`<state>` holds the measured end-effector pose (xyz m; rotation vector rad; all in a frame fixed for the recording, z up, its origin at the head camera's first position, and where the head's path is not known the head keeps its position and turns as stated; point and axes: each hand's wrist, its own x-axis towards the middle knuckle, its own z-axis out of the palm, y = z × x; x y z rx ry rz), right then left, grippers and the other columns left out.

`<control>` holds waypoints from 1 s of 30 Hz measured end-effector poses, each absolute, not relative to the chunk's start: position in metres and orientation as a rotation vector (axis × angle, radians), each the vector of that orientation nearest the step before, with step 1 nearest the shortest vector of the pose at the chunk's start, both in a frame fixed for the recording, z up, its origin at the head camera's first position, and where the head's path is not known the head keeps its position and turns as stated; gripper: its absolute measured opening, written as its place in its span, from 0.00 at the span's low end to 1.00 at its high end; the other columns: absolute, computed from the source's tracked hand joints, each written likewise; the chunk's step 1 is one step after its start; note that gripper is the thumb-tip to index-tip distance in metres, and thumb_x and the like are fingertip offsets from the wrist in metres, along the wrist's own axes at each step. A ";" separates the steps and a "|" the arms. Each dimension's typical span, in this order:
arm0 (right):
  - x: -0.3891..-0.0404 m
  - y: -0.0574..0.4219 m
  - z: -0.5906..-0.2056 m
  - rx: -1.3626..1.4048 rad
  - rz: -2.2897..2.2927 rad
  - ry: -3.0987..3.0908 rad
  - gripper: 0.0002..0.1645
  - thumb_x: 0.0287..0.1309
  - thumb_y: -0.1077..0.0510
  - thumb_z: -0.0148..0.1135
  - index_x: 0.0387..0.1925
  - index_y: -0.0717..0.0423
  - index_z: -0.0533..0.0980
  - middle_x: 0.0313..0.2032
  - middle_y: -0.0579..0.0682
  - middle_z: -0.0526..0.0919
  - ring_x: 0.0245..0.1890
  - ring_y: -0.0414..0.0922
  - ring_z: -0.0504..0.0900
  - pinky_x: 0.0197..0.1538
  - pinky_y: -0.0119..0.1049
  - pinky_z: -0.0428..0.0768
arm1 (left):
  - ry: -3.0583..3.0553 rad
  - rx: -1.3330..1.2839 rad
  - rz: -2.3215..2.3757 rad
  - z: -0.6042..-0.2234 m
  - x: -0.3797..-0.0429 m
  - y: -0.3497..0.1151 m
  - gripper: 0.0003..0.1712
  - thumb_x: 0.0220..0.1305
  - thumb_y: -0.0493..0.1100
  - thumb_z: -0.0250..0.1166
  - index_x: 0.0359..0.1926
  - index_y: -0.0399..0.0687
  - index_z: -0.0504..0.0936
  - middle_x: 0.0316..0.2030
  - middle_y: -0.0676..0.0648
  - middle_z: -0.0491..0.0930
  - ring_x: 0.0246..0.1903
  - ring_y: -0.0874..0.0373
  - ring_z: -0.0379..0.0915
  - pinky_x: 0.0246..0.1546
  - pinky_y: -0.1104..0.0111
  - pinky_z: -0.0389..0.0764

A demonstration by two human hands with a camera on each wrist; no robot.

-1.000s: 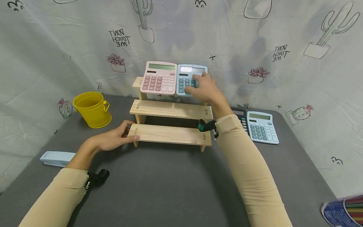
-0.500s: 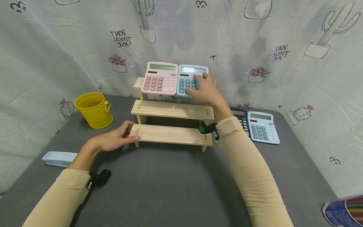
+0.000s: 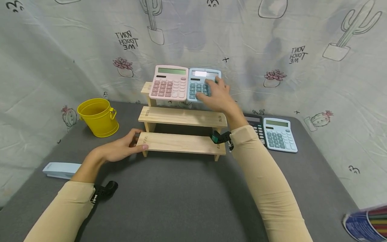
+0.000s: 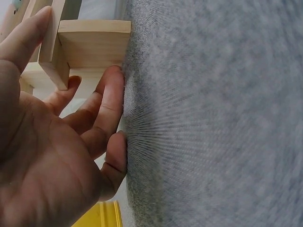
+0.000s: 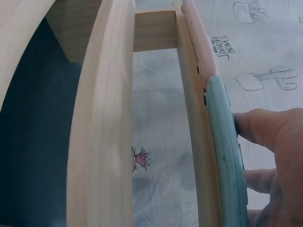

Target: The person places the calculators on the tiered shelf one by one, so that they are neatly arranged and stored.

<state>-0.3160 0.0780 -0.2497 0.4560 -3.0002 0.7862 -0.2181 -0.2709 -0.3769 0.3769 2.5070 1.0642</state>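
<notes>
A three-step wooden stand (image 3: pixel 181 116) stands on the grey table. On its top step lean a pink calculator (image 3: pixel 169 83) and, close beside it, a blue calculator (image 3: pixel 196 85). My right hand (image 3: pixel 220 96) lies over the blue calculator's right part, thumb and fingertips on its key face. In the right wrist view, the blue calculator (image 5: pixel 227 156) sits flat against the top plank, the thumb touching its face. My left hand (image 3: pixel 116 149) pinches the left end of the lowest step, thumb at the front edge and fingers behind. The left wrist view shows the other fingers beside the table surface.
Left of the stand is a yellow bucket (image 3: pixel 98 117); a light blue stapler (image 3: pixel 61 170) lies partly behind the left forearm. To the right are a black calculator (image 3: pixel 259 129) and a pale blue calculator (image 3: pixel 279 135). A blue pencil container (image 3: pixel 359 226) is at the near right corner.
</notes>
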 end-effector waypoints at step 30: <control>-0.308 0.118 -0.266 0.613 0.910 -2.768 0.44 0.63 0.33 0.45 0.73 0.45 0.47 0.73 0.51 0.39 0.71 0.53 0.37 0.65 0.59 0.48 | 2.527 0.391 1.067 -0.384 -0.223 -0.272 0.40 0.63 0.65 0.56 0.65 0.54 0.48 0.57 0.38 0.65 0.52 0.47 0.67 0.48 0.56 0.68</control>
